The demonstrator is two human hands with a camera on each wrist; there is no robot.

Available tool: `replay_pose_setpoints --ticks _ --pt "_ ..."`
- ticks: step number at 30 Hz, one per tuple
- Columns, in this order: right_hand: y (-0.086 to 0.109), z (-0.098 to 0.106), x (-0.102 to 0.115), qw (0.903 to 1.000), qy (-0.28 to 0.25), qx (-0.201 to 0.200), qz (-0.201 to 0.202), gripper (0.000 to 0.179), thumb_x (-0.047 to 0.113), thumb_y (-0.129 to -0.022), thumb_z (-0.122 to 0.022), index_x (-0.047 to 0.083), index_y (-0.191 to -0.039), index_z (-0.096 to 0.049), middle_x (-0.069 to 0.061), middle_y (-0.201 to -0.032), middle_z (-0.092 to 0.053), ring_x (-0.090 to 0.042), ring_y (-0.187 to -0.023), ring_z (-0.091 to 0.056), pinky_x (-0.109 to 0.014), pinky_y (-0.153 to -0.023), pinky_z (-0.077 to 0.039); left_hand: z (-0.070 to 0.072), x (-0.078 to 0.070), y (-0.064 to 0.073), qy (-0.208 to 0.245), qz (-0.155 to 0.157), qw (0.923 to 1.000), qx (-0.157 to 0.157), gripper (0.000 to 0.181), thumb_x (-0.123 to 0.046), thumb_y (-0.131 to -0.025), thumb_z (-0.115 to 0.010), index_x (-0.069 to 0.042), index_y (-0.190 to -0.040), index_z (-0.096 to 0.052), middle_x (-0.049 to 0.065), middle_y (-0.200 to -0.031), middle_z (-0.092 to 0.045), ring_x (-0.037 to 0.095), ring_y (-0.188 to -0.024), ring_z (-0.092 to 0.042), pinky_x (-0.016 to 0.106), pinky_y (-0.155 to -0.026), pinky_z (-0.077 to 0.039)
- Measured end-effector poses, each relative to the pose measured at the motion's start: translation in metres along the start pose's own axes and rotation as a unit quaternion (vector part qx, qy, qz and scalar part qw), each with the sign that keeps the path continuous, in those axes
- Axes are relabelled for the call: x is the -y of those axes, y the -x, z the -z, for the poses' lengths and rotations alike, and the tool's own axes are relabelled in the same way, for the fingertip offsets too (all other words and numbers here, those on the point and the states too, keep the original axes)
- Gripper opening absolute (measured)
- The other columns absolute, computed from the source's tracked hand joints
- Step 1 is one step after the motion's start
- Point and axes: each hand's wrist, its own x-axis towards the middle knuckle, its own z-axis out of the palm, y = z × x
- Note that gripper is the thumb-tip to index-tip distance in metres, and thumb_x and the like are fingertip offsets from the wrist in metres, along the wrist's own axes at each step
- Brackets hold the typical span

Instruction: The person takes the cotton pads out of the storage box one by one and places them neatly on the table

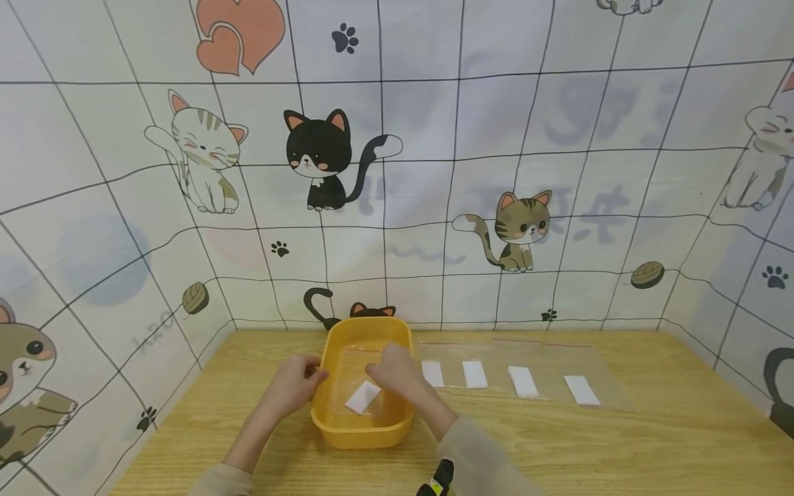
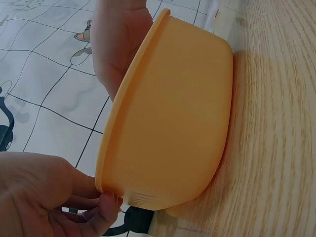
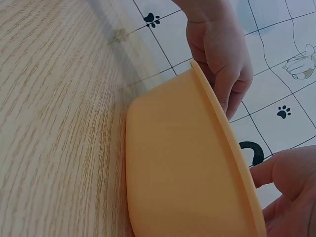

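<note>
A yellow plastic basin (image 1: pixel 360 437) stands on the wooden table. Inside it lies a clear zip bag (image 1: pixel 347 372) with a folded white piece (image 1: pixel 362 397), perhaps paper or cloth. My left hand (image 1: pixel 296 382) holds the basin's left rim, and the left wrist view shows its thumb and fingers (image 2: pixel 108 205) pinching the rim's edge. Over the right rim, my right hand (image 1: pixel 397 372) reaches down into the basin with its fingers above the bag. The basin wall hides those fingertips in the right wrist view, so I cannot tell whether they grip the bag.
To the right of the basin, several clear zip bags lie in a row, each with a white piece (image 1: pixel 474 375) inside. A cat-print sheet (image 1: pixel 422 262) hangs behind and beside the wooden table (image 1: pixel 527 448). A small black and yellow object (image 1: pixel 439 479) shows by my right sleeve.
</note>
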Motion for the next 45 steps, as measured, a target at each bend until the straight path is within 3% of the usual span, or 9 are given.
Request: replay_pose_setpoints --ticks 12,22,29,37,45 --pt "-0.002 -0.012 0.001 0.9999 0.004 0.007 -0.015 0.039 0.005 -0.085 -0.06 0.014 -0.057 -0.035 0.005 -0.052 -0.028 -0.01 -0.045 -0.027 -0.022 -0.043 -0.023 0.001 -0.001 0.0 -0.003 -0.001 1.0 0.0 0.006 0.002 -0.091 -0.068 0.001 -0.085 -0.069 0.003 -0.063 -0.057 0.012 -0.053 -0.051 0.024 -0.048 -0.043" --pt "-0.004 -0.02 0.006 0.9991 0.026 -0.022 -0.025 0.04 -0.002 -0.08 -0.054 0.015 -0.052 -0.03 0.007 -0.048 -0.022 -0.008 -0.043 -0.02 -0.022 -0.041 -0.018 0.001 -0.002 0.001 -0.005 -0.001 1.0 -0.003 0.004 0.003 -0.09 -0.068 0.002 -0.087 -0.07 0.003 -0.064 -0.057 0.012 -0.054 -0.051 0.024 -0.049 -0.043" --pt "-0.009 -0.024 0.004 0.9975 0.045 -0.037 -0.042 0.037 -0.003 -0.082 -0.054 0.013 -0.054 -0.035 0.002 -0.054 -0.03 -0.012 -0.045 -0.029 -0.022 -0.043 -0.024 0.001 -0.001 0.0 -0.006 0.0 1.0 -0.004 0.007 0.003 -0.09 -0.068 0.0 -0.084 -0.069 0.004 -0.065 -0.057 0.012 -0.054 -0.051 0.024 -0.049 -0.044" --pt "-0.016 -0.031 -0.003 0.9956 0.023 -0.041 -0.081 0.028 -0.003 -0.085 -0.056 0.008 -0.062 -0.044 -0.003 -0.06 -0.039 -0.016 -0.05 -0.038 -0.023 -0.046 -0.029 0.0 -0.001 -0.001 -0.009 -0.004 0.9999 -0.009 0.008 0.003 -0.09 -0.068 -0.001 -0.082 -0.068 0.0 -0.063 -0.054 0.011 -0.053 -0.05 0.024 -0.049 -0.043" --pt "-0.015 -0.031 -0.006 0.995 -0.004 -0.063 -0.077 0.019 -0.009 -0.077 -0.054 0.004 -0.065 -0.048 -0.008 -0.063 -0.044 -0.019 -0.052 -0.041 -0.024 -0.045 -0.029 0.0 0.0 -0.001 -0.001 0.005 1.0 -0.001 0.005 0.003 -0.091 -0.067 0.002 -0.087 -0.069 0.003 -0.065 -0.057 0.012 -0.054 -0.052 0.024 -0.049 -0.044"
